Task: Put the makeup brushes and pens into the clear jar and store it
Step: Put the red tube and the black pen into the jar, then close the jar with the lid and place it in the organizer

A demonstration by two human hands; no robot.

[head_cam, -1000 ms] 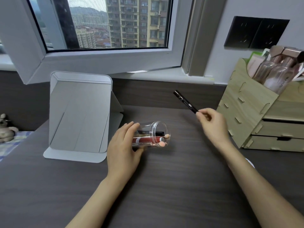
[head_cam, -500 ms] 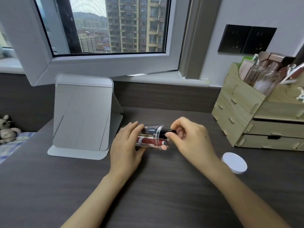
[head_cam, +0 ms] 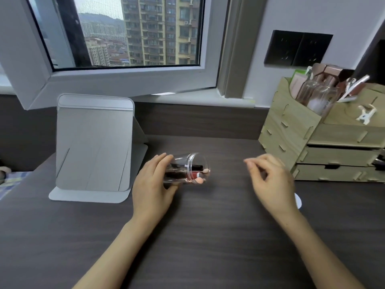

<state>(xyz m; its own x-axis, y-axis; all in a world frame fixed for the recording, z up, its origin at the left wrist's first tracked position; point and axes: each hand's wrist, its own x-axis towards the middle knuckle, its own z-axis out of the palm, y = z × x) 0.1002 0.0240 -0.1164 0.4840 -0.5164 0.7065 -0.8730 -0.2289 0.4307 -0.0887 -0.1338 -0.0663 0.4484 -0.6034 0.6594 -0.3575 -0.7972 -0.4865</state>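
The clear jar [head_cam: 188, 163] lies on its side on the dark desk, mouth facing right. Inside it are a black pen [head_cam: 193, 167], a red tube [head_cam: 192, 175] and brushes with pink tips [head_cam: 200, 180] sticking out of the mouth. My left hand [head_cam: 153, 184] grips the jar around its closed end. My right hand [head_cam: 270, 180] hovers to the right of the jar, apart from it, fingers loosely curled and holding nothing. A white round lid [head_cam: 298, 202] peeks out behind my right wrist.
A grey folding mirror stand [head_cam: 93, 147] stands left of the jar. A wooden drawer organiser [head_cam: 312, 142] with bottles fills the right back corner. The open window frame [head_cam: 129, 80] hangs over the desk's back edge.
My right hand carried the black pen to the jar's mouth, pushed it in, then let go and drew back to the right. My left hand kept its hold on the jar.
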